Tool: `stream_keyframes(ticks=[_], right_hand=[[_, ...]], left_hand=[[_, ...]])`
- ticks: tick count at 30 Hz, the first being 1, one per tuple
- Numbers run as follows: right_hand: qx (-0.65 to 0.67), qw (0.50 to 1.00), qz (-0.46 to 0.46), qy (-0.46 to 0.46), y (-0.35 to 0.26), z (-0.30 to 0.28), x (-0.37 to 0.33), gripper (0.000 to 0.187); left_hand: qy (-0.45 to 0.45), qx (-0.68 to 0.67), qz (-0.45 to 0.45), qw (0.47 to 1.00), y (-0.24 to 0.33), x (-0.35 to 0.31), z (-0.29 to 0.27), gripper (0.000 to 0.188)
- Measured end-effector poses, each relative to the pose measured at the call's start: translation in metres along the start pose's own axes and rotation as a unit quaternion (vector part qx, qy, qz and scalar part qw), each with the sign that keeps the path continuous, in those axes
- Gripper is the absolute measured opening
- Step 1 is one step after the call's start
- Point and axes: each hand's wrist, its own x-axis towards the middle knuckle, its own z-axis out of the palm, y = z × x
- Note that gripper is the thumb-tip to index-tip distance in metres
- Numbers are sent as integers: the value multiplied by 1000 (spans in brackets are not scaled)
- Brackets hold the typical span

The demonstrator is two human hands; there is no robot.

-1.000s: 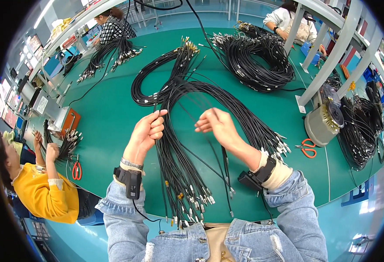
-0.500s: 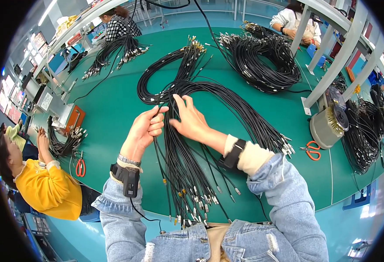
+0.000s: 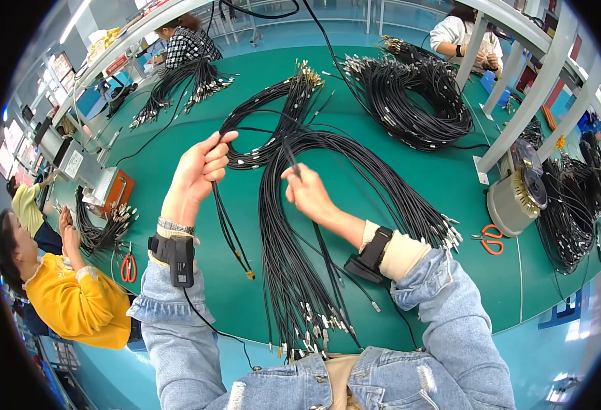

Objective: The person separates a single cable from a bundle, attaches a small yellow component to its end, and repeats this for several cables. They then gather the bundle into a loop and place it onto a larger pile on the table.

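Green table (image 3: 498, 287) under grey framing in a blue-floored (image 3: 280, 34) workroom, co-worker in yellow (image 3: 78, 301) at left, main cable bundle (image 3: 287, 225) mid-table, coiled cables (image 3: 410, 102) beyond. Versus half a second ago, left hand (image 3: 201, 167) has swung left off the bundle, curled around a few cables (image 3: 225, 222); right hand (image 3: 307, 193), previously spread over the bundle, now pinches a blurred strand (image 3: 290, 156).

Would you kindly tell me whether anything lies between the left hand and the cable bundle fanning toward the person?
Partly: the lower bend of the looped bundle lies between the left hand and the fanned bundle's top, while below that in the picture, bare green table shows in the gap.
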Motion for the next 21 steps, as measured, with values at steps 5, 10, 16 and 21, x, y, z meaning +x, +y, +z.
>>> stream_keyframes(ticks=[5, 10, 16, 21], right_hand=[[-59, 995, -84, -3, -1, -3, -16, 14], [-136, 982, -127, 13, 3, -6, -34, 18], [-400, 910, -93, -54, 16, 9, -6, 30], [-549, 827, -48, -109, -40, 20, 23, 33]], left_hand=[[2, -11, 22, 1000, 4, 18, -2, 32], [10, -81, 6, 997, 19, 30, -22, 31], [-43, -25, -13, 999, 12, 34, 37, 30], [-47, 91, -20, 995, 16, 14, 41, 29]])
